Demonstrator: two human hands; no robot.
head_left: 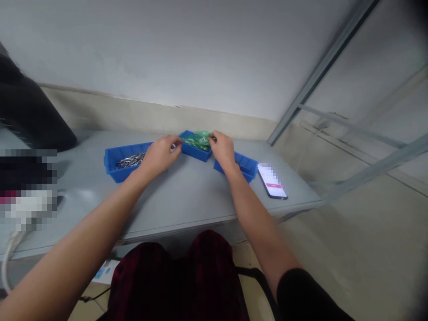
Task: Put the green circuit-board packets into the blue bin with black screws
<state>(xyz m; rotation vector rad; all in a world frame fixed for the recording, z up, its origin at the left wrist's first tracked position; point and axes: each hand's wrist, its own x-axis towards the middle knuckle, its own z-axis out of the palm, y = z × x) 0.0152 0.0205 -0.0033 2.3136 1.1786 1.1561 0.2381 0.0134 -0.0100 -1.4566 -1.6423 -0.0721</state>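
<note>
Three blue bins stand on the grey table. The left bin [112, 168] holds a pile of shiny metal pieces [131, 160]. In the middle bin [194, 152] lies crumpled green plastic [200, 140]. The right bin [248, 166] is partly covered by my right wrist, and its contents are hard to make out. My left hand [163, 154] is at the middle bin's left side, thumb and fingers closed together near its edge. At the green plastic's right side, my right hand [221, 145] pinches with its fingertips. What either pinch holds is too small to tell.
A lit phone [272, 181] lies on the table [187, 196] right of the bins. A large black object [33, 107] stands at the far left, with a white cable [6, 263] nearer. A metal frame [321, 71] rises at the right; a wall [160, 53] is behind.
</note>
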